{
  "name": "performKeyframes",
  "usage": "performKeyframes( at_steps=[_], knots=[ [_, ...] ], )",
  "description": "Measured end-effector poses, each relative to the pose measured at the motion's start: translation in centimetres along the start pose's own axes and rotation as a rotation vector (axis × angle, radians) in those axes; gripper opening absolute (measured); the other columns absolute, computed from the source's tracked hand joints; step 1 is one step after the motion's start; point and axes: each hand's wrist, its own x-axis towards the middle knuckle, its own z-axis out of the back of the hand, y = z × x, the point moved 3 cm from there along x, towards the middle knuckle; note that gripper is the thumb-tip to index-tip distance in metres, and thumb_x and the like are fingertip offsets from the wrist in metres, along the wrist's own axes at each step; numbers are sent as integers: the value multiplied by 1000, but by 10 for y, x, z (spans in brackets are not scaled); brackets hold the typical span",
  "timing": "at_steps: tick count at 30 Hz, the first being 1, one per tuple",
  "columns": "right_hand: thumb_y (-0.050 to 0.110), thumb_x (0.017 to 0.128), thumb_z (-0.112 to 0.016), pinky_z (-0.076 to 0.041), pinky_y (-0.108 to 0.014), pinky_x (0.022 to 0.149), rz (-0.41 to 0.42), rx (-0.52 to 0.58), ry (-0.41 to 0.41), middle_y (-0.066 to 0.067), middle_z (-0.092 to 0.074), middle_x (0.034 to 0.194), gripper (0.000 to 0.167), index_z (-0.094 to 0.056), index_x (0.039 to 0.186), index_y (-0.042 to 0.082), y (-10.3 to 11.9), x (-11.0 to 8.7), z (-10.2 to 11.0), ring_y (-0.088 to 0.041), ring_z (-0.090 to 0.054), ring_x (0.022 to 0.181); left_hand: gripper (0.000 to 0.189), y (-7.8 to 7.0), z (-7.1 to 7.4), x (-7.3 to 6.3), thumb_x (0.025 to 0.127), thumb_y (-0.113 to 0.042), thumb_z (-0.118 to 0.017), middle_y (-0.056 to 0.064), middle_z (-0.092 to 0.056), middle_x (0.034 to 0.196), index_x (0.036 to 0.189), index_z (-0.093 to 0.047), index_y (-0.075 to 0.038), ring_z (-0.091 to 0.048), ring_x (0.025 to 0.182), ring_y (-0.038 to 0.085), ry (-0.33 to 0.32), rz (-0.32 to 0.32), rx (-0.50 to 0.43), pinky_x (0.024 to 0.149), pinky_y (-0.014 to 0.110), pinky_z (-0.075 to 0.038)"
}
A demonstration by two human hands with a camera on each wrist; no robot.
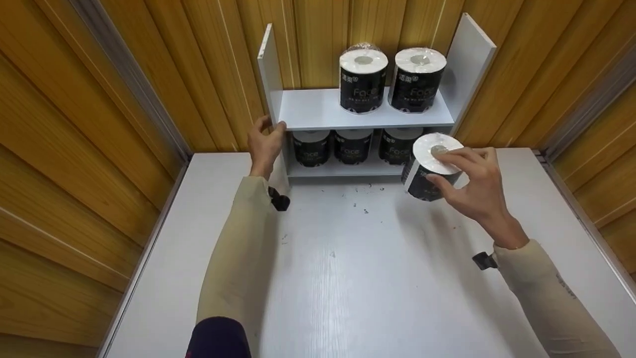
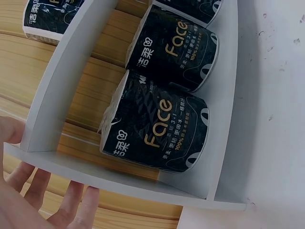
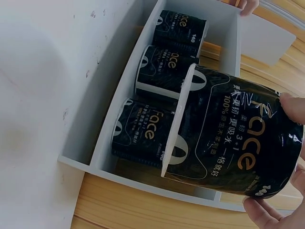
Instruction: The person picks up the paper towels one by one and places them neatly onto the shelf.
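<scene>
A toilet paper roll [image 1: 430, 169] in black "Face" wrapping is held by my right hand [image 1: 472, 179], thumb and fingers around its upper part. It is tilted, off the table, in front of the lower shelf's right end. My left hand [image 1: 266, 144] holds the left side panel of the small white shelf [image 1: 318, 112] at the upper board's level; in the left wrist view its fingers [image 2: 71, 202] lie along the panel's outer face. Two wrapped rolls [image 1: 363, 82] stand on the upper board toward the right. Three more rolls [image 1: 352, 147] stand in the lower compartment.
The shelf stands at the back of a white table [image 1: 328, 278], against a yellow wood-plank wall [image 1: 318, 44]. Plank walls also rise left and right. Small dark specks [image 1: 366, 211] dot the tabletop before the shelf.
</scene>
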Motion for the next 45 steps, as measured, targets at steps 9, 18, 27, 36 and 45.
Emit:
performKeyframes(
  at_steps=[9,18,27,36,45],
  knots=[
    [19,78,-95,-25,-35,84,11,16,-12,-8,-80,113,42,-83,117,12,7,6,-5,-29,-49,98,48,2,-2,-1,102,-33,-69,7,-58,151,146,-61,-14,-52,141,23,-22,13,-16,114,42,-50],
    [18,75,-96,-25,-34,85,13,30,-35,-8,-80,110,42,-84,115,12,13,12,-9,-24,-46,97,49,-1,-2,0,100,-32,-69,7,-59,149,145,-62,-14,-53,138,23,-52,50,-17,114,40,-50],
    [17,76,-95,-24,-34,90,23,52,-41,-9,-80,109,39,-84,113,11,20,16,-12,-30,-53,104,48,-2,-2,0,98,-30,-69,8,-60,148,143,-63,-13,-55,138,23,-54,60,-37,110,38,-50],
    [18,75,-95,-25,-34,88,37,54,-58,-8,-80,108,39,-84,112,12,27,22,-18,-29,-49,98,50,-2,-5,1,98,-29,-69,8,-61,147,144,-63,-13,-54,140,24,-56,62,-27,112,38,-50],
    [24,79,-93,-26,-34,85,38,41,-27,-10,-79,110,39,-83,115,11,32,28,-26,-30,-44,97,50,-2,-4,2,98,-30,-69,8,-62,148,145,-63,-13,-55,140,24,-72,57,-17,112,37,-50]
  ],
)
